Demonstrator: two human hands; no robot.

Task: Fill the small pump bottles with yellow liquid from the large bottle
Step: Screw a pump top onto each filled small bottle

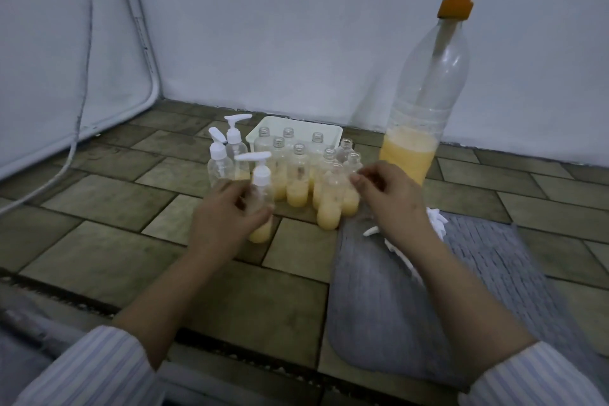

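Note:
My left hand (pixel 224 217) grips a small clear pump bottle (pixel 261 204) with a white pump top; it stands on the tiled floor with yellow liquid in its bottom. My right hand (pixel 389 194) hovers just right of it, fingers loosely curled beside the neck of an uncapped small bottle (pixel 331 204), with nothing visible in it. Several more uncapped small bottles (pixel 297 181) with yellow liquid stand behind. The large bottle (pixel 425 109) with an orange pump stands at the back right, yellow liquid in its lower part.
Two capped, nearly empty pump bottles (pixel 219 161) stand at the left of the group. A white tray (pixel 260 128) holds more open bottles by the wall. Loose white pump tops (pixel 436 221) lie on a grey mat (pixel 478 273). A cable (pixel 79 109) hangs at the left.

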